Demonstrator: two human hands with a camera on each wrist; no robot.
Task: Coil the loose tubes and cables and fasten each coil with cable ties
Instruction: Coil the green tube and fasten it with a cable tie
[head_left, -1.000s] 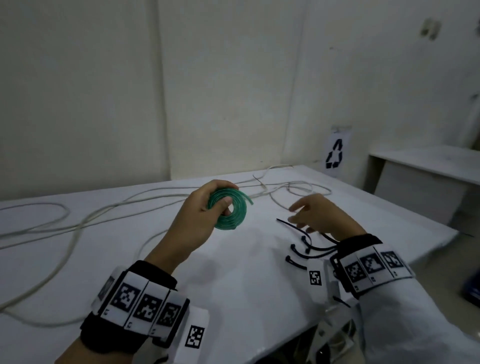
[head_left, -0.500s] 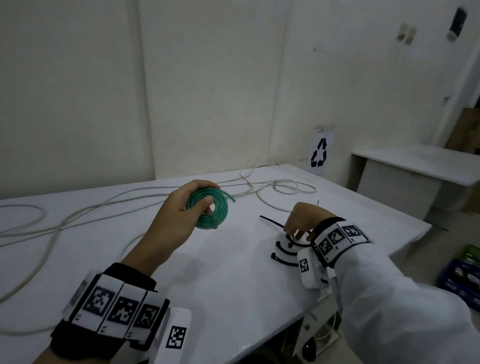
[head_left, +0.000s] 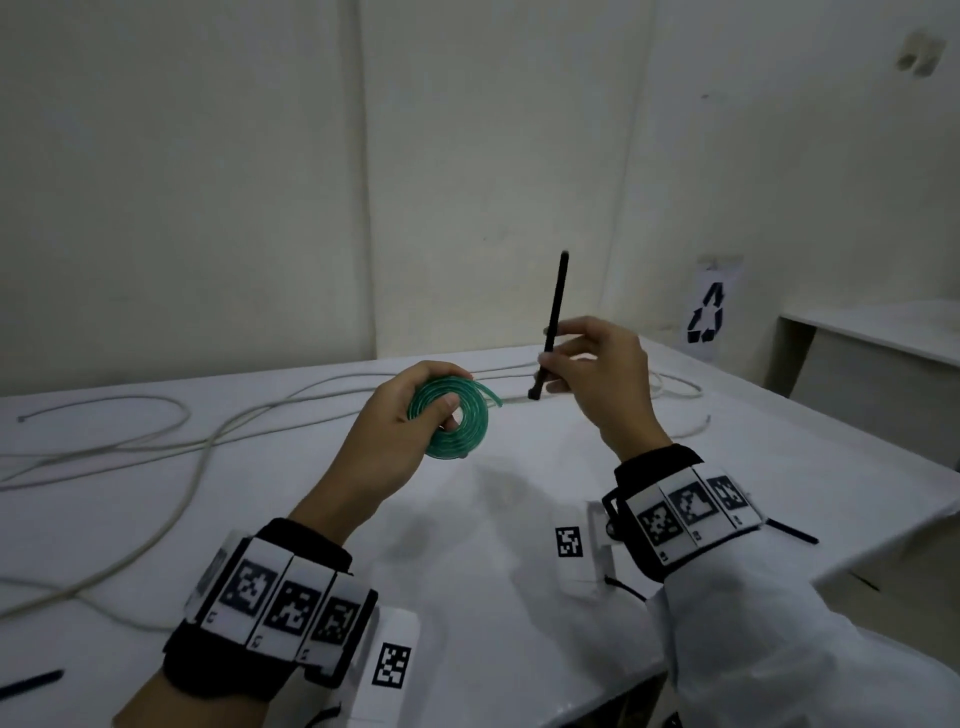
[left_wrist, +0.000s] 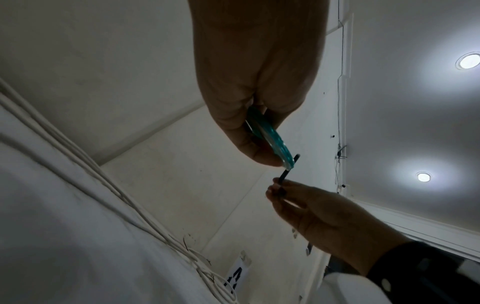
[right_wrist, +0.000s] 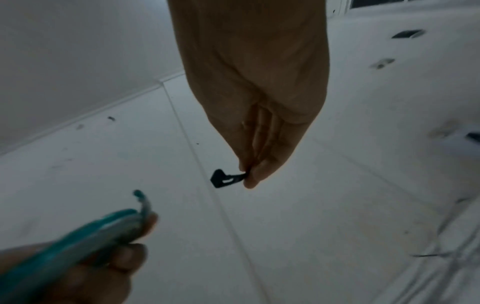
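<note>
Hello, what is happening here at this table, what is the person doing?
A person is bundling tubing. The left hand holds a small green tube coil above the white table, thumb pressing it flat. The right hand pinches a black cable tie upright beside the coil, head end down. The tie is not yet around the coil. Loose white cables lie uncoiled on the table.

Black wristbands (head_left: 270, 618) carry white tiles printed with black square codes. A white sleeve (head_left: 810, 654) begins behind the right band.
</note>
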